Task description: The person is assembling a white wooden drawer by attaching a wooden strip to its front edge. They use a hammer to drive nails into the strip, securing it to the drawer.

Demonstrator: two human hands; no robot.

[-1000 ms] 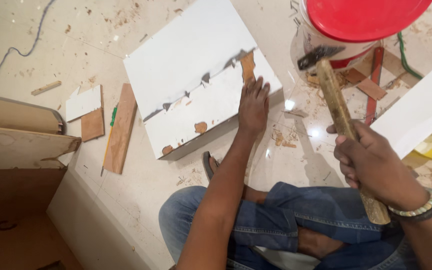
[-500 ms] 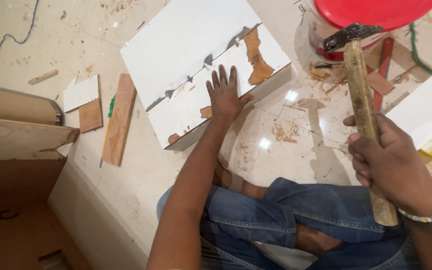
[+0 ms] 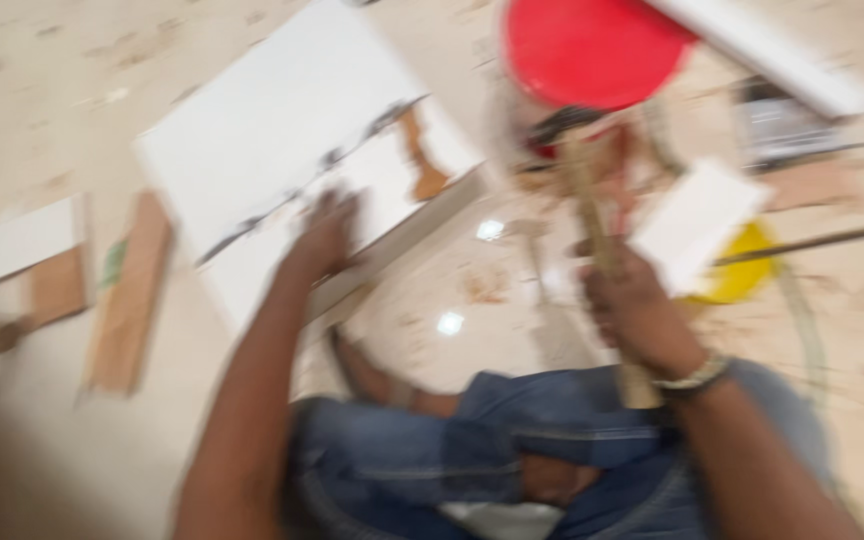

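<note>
The picture is blurred by motion. My left hand (image 3: 324, 238) lies flat on a white laminated board (image 3: 272, 130) on the floor, next to a jagged seam where brown wood shows. My right hand (image 3: 637, 310) is closed around the wooden handle of a hammer (image 3: 592, 230). The hammer stands almost upright, its dark head up near a red bucket lid. I sit on the floor in blue jeans, legs folded below both arms.
A bucket with a red lid (image 3: 592, 50) stands at the top. A white block (image 3: 697, 222) and a yellow object (image 3: 742, 275) lie to the right. A long white strip (image 3: 782, 55) runs across the top right. Wood offcuts (image 3: 132, 290) lie at left on the dusty floor.
The view has swung and blurred. My left hand has slid toward the board's near edge. My right hand still holds the hammer upright, closer to the middle of the view.
</note>
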